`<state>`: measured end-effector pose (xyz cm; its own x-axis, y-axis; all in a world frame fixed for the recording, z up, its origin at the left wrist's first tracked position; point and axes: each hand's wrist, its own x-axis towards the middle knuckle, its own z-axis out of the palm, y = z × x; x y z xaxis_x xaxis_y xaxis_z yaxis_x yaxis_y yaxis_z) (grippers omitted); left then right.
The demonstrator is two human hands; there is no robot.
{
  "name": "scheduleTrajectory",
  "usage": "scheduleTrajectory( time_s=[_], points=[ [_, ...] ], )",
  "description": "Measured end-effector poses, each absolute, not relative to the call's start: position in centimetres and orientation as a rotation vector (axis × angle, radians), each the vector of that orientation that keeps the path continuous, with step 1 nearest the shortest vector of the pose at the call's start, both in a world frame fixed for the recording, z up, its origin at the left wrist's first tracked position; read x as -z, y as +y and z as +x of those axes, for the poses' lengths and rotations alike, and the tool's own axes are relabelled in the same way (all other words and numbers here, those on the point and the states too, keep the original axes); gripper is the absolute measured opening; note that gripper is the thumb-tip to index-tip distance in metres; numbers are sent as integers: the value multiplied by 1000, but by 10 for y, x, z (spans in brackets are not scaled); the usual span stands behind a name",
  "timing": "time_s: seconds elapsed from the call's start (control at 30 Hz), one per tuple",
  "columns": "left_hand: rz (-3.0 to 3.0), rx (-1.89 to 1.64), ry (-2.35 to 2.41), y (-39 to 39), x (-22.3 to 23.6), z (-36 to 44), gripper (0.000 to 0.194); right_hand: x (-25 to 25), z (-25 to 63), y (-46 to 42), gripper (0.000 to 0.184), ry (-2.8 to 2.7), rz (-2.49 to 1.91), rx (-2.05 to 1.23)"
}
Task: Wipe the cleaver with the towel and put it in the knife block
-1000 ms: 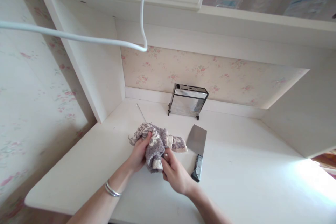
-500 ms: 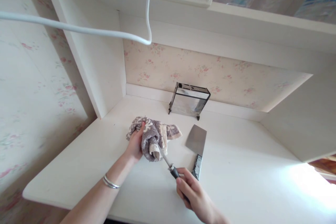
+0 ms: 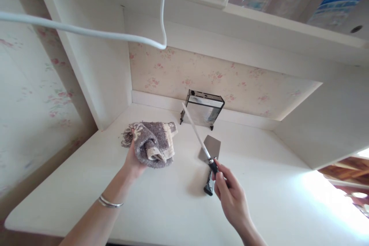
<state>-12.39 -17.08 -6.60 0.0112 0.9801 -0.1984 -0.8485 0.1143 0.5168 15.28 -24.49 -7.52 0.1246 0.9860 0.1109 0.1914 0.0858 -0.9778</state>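
Note:
My left hand (image 3: 135,160) is closed around a bunched grey-brown and cream towel (image 3: 152,142), held above the table. In my right hand (image 3: 230,192) is the black handle of a sharpening steel (image 3: 197,134). Its slim pale rod points up and to the left, apart from the towel. Behind the steel a cleaver (image 3: 212,147) lies flat on the table, wide grey blade away from me. The cleaver's dark handle (image 3: 208,184) shows just left of my right fingers, partly covered by the steel's grip.
A shiny knife block (image 3: 203,109) with slots on top stands near the back wall. A white cable (image 3: 115,36) hangs across the upper left. Overhead, a shelf (image 3: 288,19) holds several packaged items. The white table (image 3: 173,207) has a rounded left corner.
The steel's rod has come out of the towel and now points away to the upper left. My hands have moved apart, the left one leftward with the towel. The view has shifted slightly.

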Motion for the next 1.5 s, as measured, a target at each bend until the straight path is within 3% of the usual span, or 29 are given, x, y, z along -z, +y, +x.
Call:
scheduleTrajectory(
  time_s=[0.17, 0.3, 0.5, 1.1, 1.27, 1.37, 1.5],
  points=[
    [328, -1320, 648, -183, 69, -107, 36, 71, 92, -230, 41, -1500, -1190, -1017],
    [395, -1310, 661, -187, 69, -101, 38, 68, 60, -226, 27, -1780, -1094, -761],
    [374, -1333, 663, -185, 64, -103, 31, 79, 46, -228, 32, -2013, -1108, -487],
    [253, -1470, 725, -172, 61, -117, 30, 121, 141, -300, 36, -2003, -1162, -487],
    [194, -1587, 614, -169, 59, -129, 37, 105, 155, -305, 29, -1549, -1387, -740],
    [183, -1545, 578, -171, 60, -130, 41, 90, 152, -300, 38, -1135, -1391, -1190],
    [219, -1422, 592, -177, 63, -126, 41, 74, 135, -284, 34, -760, -969, -1802]
  ],
)
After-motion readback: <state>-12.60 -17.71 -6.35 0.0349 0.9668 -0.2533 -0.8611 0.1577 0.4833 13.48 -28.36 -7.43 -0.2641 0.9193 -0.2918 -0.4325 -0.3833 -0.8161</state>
